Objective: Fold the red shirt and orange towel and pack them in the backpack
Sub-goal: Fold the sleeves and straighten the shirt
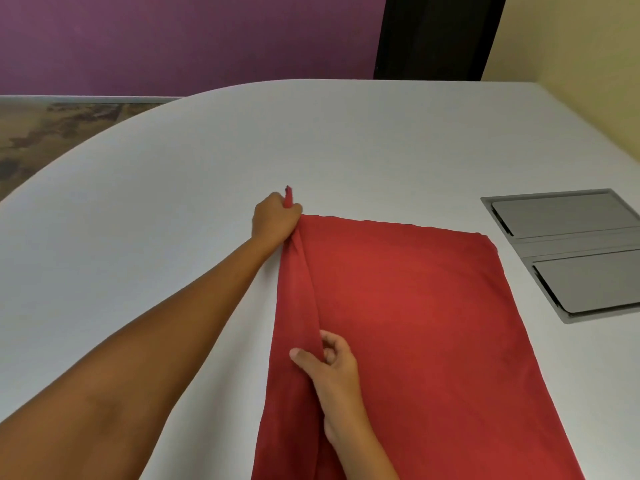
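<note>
The flat red cloth shirt lies on the pale grey desk. The left hand fists its far corner; the right hand pinches a raised fold along its left edge.

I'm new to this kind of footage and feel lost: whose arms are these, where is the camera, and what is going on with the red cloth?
There is no machine here. A camera worn on a person's head looks down at their two bare arms. A red fabric shirt lies on a pale grey rounded table. The left hand has a closed grip on its far corner; the right hand pinches a raised fold nearer the body. A grey metal hatch is set into the table on the right. No towel or backpack is visible.
</note>
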A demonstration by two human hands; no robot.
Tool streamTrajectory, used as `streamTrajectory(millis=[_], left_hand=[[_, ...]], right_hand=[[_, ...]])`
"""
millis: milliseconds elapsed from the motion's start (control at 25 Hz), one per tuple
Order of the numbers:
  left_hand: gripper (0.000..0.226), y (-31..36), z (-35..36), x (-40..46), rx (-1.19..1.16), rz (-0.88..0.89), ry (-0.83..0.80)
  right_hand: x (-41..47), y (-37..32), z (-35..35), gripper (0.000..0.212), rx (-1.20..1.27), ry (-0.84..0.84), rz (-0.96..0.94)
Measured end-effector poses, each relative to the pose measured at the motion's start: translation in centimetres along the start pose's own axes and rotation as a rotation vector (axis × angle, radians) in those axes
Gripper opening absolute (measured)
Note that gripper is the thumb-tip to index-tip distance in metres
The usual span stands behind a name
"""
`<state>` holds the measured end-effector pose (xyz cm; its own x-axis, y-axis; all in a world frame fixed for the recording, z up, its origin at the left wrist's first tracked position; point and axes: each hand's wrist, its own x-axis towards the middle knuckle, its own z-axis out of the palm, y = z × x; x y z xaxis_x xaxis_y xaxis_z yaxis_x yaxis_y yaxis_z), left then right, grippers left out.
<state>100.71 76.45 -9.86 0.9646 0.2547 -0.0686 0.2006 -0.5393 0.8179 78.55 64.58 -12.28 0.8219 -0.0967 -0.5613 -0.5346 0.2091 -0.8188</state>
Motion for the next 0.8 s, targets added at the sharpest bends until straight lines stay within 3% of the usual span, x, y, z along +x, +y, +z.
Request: streamTrajectory(millis=[80,200,360,480,680,800], left_hand=[[0.012,2.1,1.8,-0.1,0.013,0.029,-0.05],[0.012,3.4,4.7,-0.5,0.044,0.018,-0.151],[0.01,2.0,6.3,-0.7,0.055,0.053,-0.251],[0.028,1.1,5.7,-1.7,0.013,0.161,-0.399],[0.064,-3.5,5.4,-4.1,0.667,0.506,-0.482],[0.08,-6.3,4.6,-6.5,0.741,0.532,-0.441]], right_hand=[[0.6,0.2,-2.1,0.014,-0.021,0.118,-0.073],[1.4,1.2,-4.6,0.014,-0.248,0.275,-0.191],[1.6,1.2,-5.6,0.005,-0.483,0.316,-0.331],[1.8,1.1,-5.6,0.009,-0.515,0.322,-0.374],[2.3,1.6,-5.8,0.01,-0.553,0.344,-0.387],[1.7,1.4,-5.7,0.017,-0.505,0.333,-0.371]])
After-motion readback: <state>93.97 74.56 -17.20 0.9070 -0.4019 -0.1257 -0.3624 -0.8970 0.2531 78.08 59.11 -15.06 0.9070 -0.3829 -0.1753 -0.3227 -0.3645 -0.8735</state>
